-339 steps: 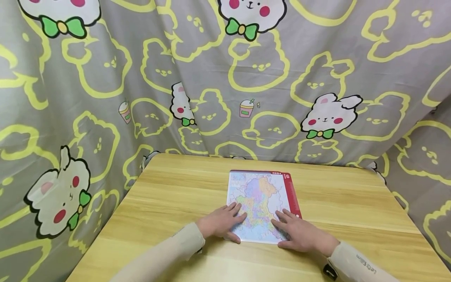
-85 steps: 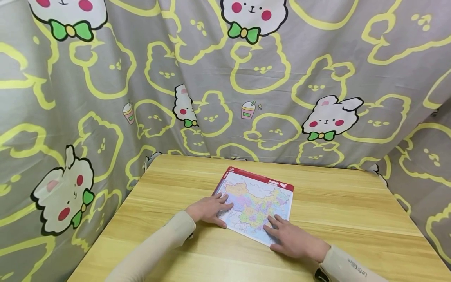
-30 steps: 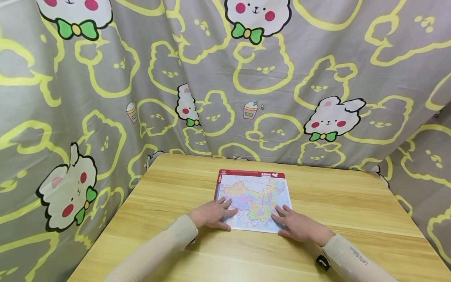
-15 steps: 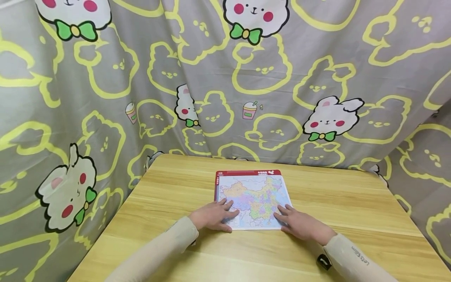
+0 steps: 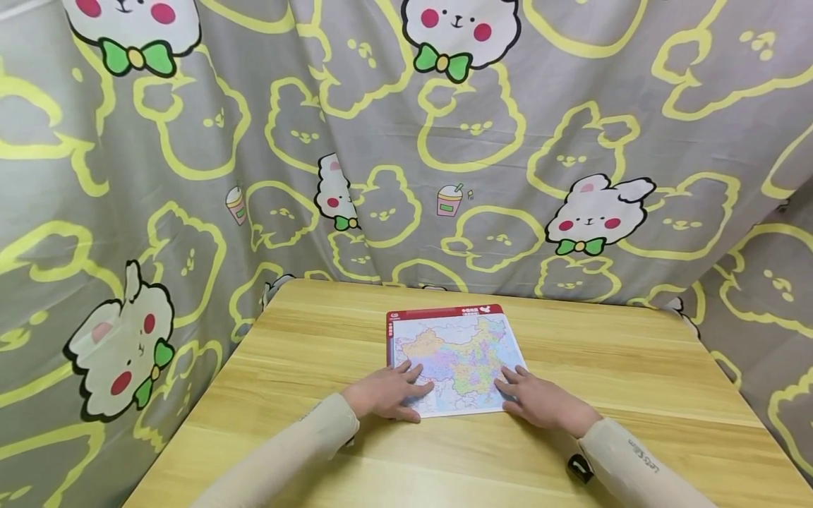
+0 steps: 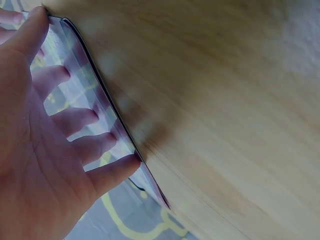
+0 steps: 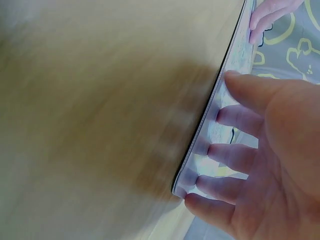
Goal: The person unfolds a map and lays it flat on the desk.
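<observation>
Map board [image 5: 460,346] lies flat, slightly askew, on the tabletop [image 5: 635,374], left hand [image 5: 387,393] and right hand [image 5: 543,402] resting spread fingers along its left and right sides, gripping nothing; I judge placement done, squaring remaining.

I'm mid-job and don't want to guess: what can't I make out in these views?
Head: fine print on the glossy, red-edged rectangular map: too small to read.
Head: the map's lower-left corner: covered by the left hand.
Head: beige cloth sleeves: cut off by the bottom edge.
Left wrist: map details: lost in reflections.
Head: the map's underside: hidden, facing the light wooden table.
</observation>
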{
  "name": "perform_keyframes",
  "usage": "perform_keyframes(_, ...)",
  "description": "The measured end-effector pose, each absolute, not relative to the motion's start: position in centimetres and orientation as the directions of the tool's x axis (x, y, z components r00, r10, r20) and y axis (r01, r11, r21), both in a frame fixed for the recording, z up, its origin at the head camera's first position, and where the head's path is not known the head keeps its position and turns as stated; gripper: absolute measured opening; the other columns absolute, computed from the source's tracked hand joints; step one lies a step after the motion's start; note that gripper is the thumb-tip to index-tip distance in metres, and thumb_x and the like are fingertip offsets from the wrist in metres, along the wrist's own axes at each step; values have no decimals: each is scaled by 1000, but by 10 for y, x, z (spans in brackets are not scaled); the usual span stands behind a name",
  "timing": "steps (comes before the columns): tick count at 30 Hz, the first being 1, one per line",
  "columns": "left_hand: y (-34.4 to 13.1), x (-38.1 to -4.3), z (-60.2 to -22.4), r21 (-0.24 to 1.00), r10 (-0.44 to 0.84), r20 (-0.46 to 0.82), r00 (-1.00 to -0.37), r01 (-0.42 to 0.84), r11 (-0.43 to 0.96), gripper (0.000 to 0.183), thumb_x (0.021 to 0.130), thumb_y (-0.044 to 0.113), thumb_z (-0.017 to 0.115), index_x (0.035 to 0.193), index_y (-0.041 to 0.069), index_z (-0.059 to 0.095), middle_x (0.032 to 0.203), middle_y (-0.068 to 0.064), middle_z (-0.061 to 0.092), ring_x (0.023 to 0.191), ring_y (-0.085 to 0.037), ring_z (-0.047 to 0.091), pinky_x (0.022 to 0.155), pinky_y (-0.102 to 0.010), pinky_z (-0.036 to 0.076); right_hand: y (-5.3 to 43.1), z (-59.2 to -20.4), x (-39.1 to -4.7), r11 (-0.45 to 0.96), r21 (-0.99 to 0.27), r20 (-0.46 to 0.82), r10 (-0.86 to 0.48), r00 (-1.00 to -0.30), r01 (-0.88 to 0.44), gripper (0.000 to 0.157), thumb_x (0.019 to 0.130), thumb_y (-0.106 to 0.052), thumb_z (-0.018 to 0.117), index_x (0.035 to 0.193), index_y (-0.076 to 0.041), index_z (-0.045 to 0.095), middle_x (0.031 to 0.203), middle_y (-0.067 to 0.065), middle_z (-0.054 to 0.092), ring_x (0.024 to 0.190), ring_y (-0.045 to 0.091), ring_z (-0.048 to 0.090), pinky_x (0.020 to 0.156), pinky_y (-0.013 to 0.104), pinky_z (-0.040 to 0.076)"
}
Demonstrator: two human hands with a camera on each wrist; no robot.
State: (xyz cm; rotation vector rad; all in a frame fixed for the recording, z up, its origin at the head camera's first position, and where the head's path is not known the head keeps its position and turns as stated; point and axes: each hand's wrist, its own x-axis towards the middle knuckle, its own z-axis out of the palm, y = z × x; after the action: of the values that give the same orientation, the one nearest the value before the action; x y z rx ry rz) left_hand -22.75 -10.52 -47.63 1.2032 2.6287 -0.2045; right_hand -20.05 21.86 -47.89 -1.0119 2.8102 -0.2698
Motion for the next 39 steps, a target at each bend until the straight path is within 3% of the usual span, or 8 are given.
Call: perform_keyframes(39, -91, -216, -475, -35, 756, -303, -580, 800, 599, 70, 87, 65, 45, 149, 35, 29, 154, -7, 25, 139, -30, 23, 105, -42, 33, 225, -481, -228, 811, -266, -143, -568, -811, -522, 53, 96, -31, 55, 136, 3, 48, 144, 29, 34, 127, 57, 27, 100, 61, 30)
